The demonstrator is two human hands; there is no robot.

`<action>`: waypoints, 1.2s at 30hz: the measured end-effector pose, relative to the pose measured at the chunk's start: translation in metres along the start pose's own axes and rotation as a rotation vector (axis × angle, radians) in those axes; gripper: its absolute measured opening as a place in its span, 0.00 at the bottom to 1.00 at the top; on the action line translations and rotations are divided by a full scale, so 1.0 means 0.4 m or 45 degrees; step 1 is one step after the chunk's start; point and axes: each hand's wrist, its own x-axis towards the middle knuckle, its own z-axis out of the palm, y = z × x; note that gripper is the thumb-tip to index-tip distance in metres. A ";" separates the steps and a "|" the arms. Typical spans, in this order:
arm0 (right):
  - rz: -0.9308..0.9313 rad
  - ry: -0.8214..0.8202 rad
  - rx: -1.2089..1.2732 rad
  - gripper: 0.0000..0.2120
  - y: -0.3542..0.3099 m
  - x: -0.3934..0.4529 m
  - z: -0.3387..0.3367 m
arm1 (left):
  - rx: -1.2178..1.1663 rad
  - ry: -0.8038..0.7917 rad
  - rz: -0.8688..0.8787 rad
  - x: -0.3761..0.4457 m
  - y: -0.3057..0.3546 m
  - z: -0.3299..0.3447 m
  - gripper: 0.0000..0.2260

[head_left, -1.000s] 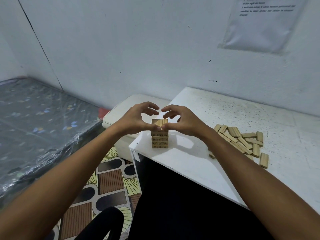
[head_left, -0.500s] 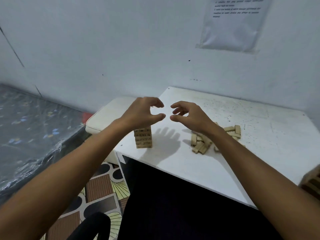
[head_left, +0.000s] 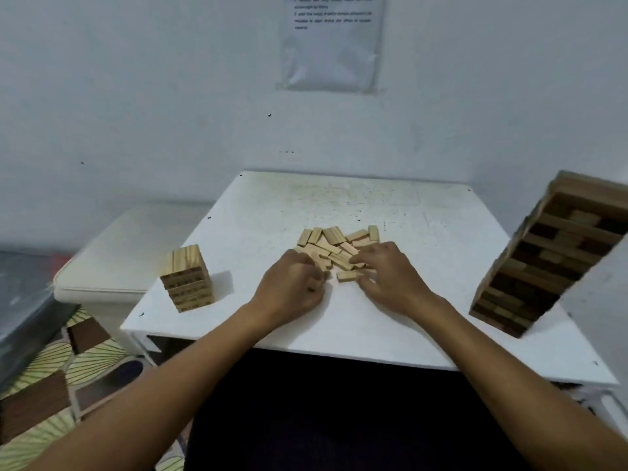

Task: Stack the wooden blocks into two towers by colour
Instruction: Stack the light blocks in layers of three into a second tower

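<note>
**Both hands at the loose pile, pale tower off to the left**

White tabletop [head_left: 424, 321] set against a pale wall fills the view, and everything the task needs sits on it. Nearest the person, both forearms reach forward to the middle of the table. The left hand [head_left: 292, 287] has its fingers curled under at the near-left edge of the loose pale blocks [head_left: 334, 248]; it may be closing on a block, but the knuckles hide whether anything is gripped. The right hand [head_left: 387, 277] lies palm-down with fingers bent over the near-right part of the same pile, touching blocks; no firm grip shows there either. A single block [head_left: 350, 275] lies between the two hands, long axis running left to right, apart from the main heap.

Beyond the fingers the pile spreads away from the person, its blocks pointing every which way.

The light tower [head_left: 188, 283] stands to the left of the hands, well apart from the pile, so the left hand is the nearer one for carrying a block across. The dark tower [head_left: 550, 256] stands at the right edge and appears to lean in this wide view.

A printed sheet [head_left: 331, 42] hangs on the wall behind.
</note>
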 end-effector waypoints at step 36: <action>-0.203 -0.060 0.143 0.12 0.004 -0.056 0.028 | -0.383 -0.355 -0.029 -0.087 -0.046 -0.058 0.26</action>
